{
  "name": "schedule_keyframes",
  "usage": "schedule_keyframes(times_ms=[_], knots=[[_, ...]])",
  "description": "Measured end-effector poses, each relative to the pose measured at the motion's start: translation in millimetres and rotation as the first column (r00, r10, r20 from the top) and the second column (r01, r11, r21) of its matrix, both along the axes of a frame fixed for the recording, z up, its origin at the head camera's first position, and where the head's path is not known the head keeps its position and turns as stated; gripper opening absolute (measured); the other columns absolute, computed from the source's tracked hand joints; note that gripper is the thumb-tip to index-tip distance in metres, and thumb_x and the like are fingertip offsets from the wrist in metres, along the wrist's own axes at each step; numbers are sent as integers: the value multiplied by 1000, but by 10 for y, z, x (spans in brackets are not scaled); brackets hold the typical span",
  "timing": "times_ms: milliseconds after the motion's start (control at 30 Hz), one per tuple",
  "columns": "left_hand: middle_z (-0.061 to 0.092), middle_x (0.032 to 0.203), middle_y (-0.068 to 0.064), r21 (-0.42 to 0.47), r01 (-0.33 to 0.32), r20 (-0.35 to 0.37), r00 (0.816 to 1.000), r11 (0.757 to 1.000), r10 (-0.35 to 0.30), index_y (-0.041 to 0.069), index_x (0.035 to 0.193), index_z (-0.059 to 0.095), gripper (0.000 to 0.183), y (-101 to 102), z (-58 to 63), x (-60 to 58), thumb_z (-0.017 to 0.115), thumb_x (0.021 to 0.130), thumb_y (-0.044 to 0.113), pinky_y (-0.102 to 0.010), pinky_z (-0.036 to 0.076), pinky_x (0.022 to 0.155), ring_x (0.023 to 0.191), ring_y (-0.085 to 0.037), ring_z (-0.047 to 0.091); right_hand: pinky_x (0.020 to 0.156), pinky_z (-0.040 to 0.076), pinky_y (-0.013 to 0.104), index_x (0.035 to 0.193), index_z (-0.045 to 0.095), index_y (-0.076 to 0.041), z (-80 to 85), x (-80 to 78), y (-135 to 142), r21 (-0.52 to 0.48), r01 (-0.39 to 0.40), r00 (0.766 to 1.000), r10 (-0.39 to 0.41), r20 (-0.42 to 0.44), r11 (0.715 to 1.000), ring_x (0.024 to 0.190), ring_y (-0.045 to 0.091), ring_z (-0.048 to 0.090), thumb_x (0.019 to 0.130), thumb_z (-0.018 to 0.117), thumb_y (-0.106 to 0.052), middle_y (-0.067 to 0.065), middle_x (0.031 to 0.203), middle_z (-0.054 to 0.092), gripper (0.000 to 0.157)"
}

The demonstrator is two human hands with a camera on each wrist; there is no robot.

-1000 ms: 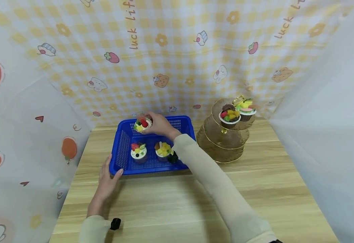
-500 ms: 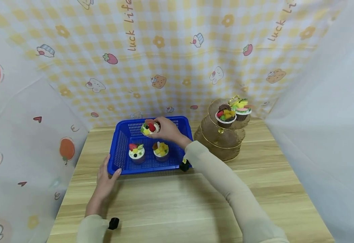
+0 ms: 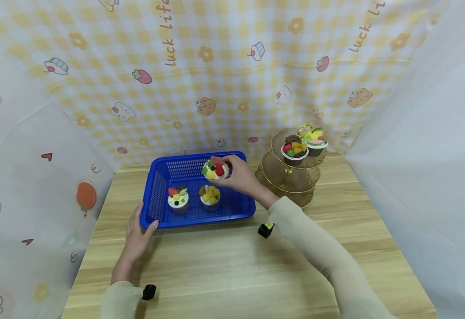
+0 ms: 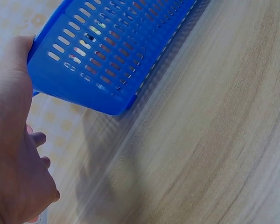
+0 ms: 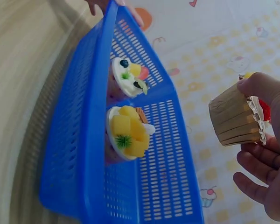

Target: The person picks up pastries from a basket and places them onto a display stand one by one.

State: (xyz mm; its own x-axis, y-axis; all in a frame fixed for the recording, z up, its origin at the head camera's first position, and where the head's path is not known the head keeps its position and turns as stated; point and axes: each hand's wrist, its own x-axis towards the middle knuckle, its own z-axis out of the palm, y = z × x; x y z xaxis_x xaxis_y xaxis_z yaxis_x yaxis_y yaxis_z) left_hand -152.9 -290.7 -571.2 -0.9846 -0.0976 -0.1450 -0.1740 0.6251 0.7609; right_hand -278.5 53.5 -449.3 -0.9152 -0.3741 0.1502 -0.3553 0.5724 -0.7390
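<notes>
My right hand (image 3: 245,179) pinches a fruit-topped cupcake (image 3: 215,170) by its sides, above the right half of the blue basket (image 3: 200,222). In the right wrist view the held cupcake shows its pleated tan paper cup (image 5: 235,117), with the thumb on one side and fingers on the other. At the basket's front left corner my left hand (image 3: 137,241) grips the rim, thumb (image 4: 19,51) on the front wall. Inside the basket stand a cream cupcake with strawberry (image 3: 178,203) and another heaped with yellow fruit cubes (image 3: 210,199).
Right of the basket stands a tiered brown stand (image 3: 290,179) with gold edging. Its top tier bears a chocolate-looking cupcake (image 3: 295,153) and one with yellow and green topping (image 3: 316,142). A checked curtain (image 3: 232,79) hangs behind the wooden table (image 3: 224,266).
The right hand has carried the cupcake to the right, from the basket's back left to over its right half. The left hand keeps its place at the basket's corner.
</notes>
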Motion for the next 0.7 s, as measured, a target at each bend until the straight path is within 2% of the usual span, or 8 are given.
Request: schedule_keyframes(times_ms=[133,300,500,700], knots=[[-5,167,-17,-2,-4,-2,1000,1000,4,42,156,-12,81,7,5,-14,48,101,47,-79,6,111,150,-52,-4,90,56,38,124,57,-11,21,109,184,-23,9,1000,-9,-2,1000,107,20,62,77,84,-37,5,120,62,60],[-6,167,-16,-2,-2,6,1000,1000,2,44,155,-13,81,3,17,-37,47,102,46,-80,6,110,149,-52,-5,86,57,40,127,58,-10,23,217,423,0,53,999,-53,-12,999,103,23,63,76,85,-37,7,117,66,64],[-7,168,-16,1,-7,19,1000,1000,7,42,156,-13,81,14,18,-27,47,102,47,-79,7,111,150,-50,-5,90,55,42,129,58,-12,-34,329,675,-32,133,991,-132,27,991,102,23,63,77,84,-37,5,122,66,64],[-10,168,-15,6,-4,38,999,1000,4,45,155,-15,81,19,21,-6,46,102,48,-80,7,110,150,-51,-6,88,55,40,132,56,-10,-117,422,885,-52,189,982,-189,16,980,101,23,63,76,85,-33,8,123,65,67]])
